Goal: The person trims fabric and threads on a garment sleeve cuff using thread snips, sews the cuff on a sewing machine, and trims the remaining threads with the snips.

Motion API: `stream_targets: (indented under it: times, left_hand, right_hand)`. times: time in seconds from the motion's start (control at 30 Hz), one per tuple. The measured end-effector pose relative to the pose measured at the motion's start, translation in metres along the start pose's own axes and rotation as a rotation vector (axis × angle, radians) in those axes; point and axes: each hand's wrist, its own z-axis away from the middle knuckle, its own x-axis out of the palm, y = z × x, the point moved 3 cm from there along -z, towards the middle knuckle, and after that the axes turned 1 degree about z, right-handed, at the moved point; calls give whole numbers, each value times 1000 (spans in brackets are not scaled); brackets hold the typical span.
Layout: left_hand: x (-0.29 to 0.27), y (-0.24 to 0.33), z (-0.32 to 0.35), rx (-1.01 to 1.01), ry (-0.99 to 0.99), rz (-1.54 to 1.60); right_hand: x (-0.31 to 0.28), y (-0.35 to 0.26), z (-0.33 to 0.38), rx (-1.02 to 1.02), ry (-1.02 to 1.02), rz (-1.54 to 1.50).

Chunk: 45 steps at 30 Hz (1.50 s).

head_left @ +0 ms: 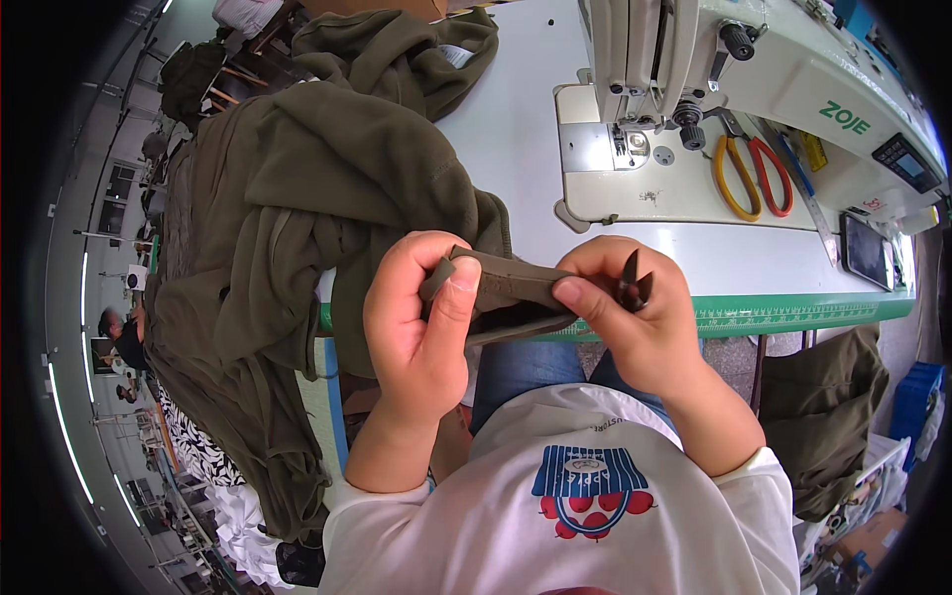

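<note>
Between my two hands, an olive-green fabric band [516, 283] is stretched over my lap at the table's front edge. My left hand [416, 322] is closed on its left end, the thumb pressing a folded edge. With thumb and forefinger my right hand [635, 327] pinches the right end. Small dark thread snips [633, 286] are tucked in that same hand, blades pointing up and their rear part hidden by the fingers. Below the band's upper layer a dark gap opens toward a second layer. A large olive garment [347, 149] lies heaped to the left, beside my left hand.
A white sewing machine [793, 74] stands at the far right, its needle plate [595, 149] beyond my right hand. Scissors [739, 183] with yellow and red handles, a metal ruler [808, 198] and a phone [867, 250] lie there. A green measuring strip [764, 313] edges the table.
</note>
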Motion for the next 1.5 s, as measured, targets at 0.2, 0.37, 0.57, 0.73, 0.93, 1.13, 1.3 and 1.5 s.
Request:
stream_targets:
  times: [0.2, 0.37, 0.57, 0.73, 0.93, 1.13, 1.3, 1.5]
  left_hand:
    - [2, 1, -7, 363, -95, -227]
    - [0, 13, -2, 789, -92, -632]
    - [-2, 7, 7, 889, -71, -593]
    - [1, 9, 9, 901, -56, -604]
    - [-1, 7, 9, 913, -30, -600]
    - [3, 9, 7, 805, -122, -592]
    - [-7, -1, 9, -21, -101, 274]
    - [-17, 10, 3, -72, -40, 110]
  right_hand:
    - [-6, -9, 2, -401, 149, 226]
    - [-7, -8, 8, -632, 153, 410]
    - [-8, -7, 2, -165, -8, -93]
    - [-2, -7, -1, -241, -98, -200]
    - [-19, 9, 14, 117, 201, -578]
    - [-3, -7, 10, -384, 93, 160]
    - [-12, -5, 1, -353, 191, 240]
    - [-18, -6, -7, -333, 26, 194]
